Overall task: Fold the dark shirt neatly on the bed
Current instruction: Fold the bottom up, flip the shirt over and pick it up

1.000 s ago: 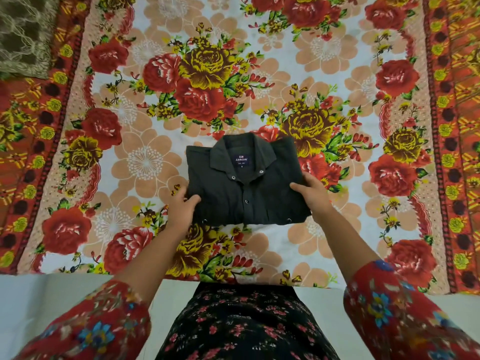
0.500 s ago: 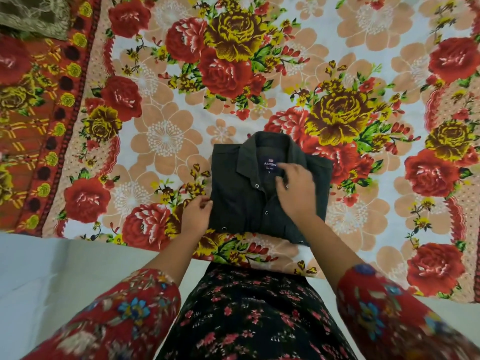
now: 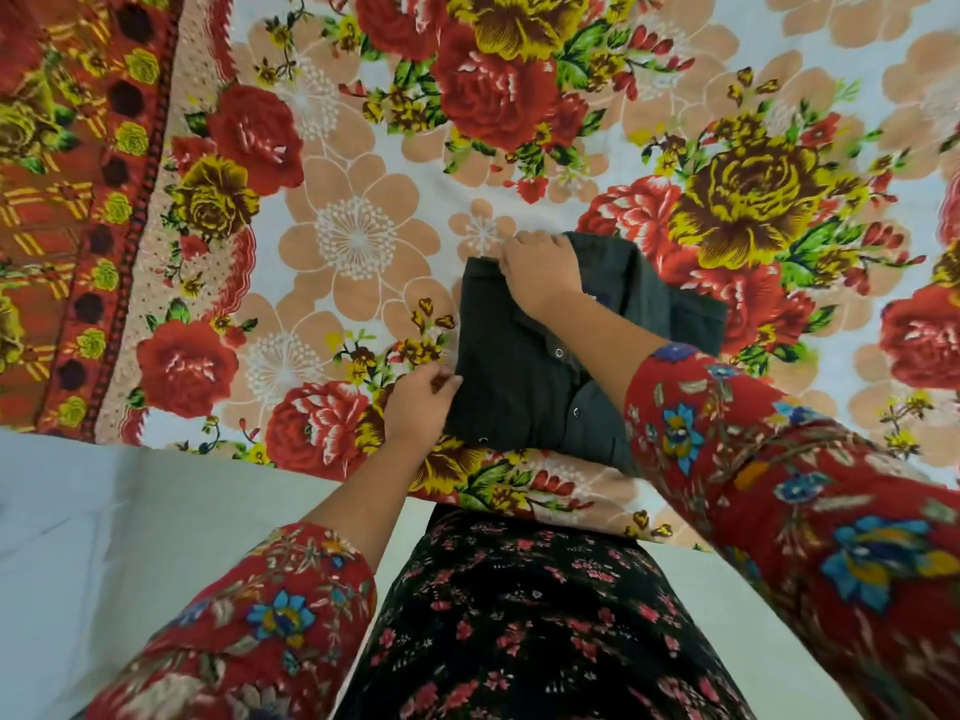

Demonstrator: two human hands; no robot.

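The dark shirt (image 3: 524,387) lies folded into a compact rectangle near the bed's front edge, collar away from me, snap buttons showing down its front. My left hand (image 3: 421,402) pinches the shirt's near left edge. My right hand (image 3: 543,275) reaches across the shirt and grips its far left corner by the collar, hiding most of the collar and label. My right forearm and sleeve cover the shirt's right part.
The bed carries a floral sheet (image 3: 353,236) with red and yellow roses and a red patterned border (image 3: 78,210) at the left. The bed's front edge runs just below the shirt, with pale floor (image 3: 104,537) on the left. My dark floral skirt (image 3: 519,615) fills the bottom centre.
My right hand has moved from the shirt's right side across the collar to its far left corner. My left hand stays at the near left edge. The view has shifted, so the shirt appears further right.
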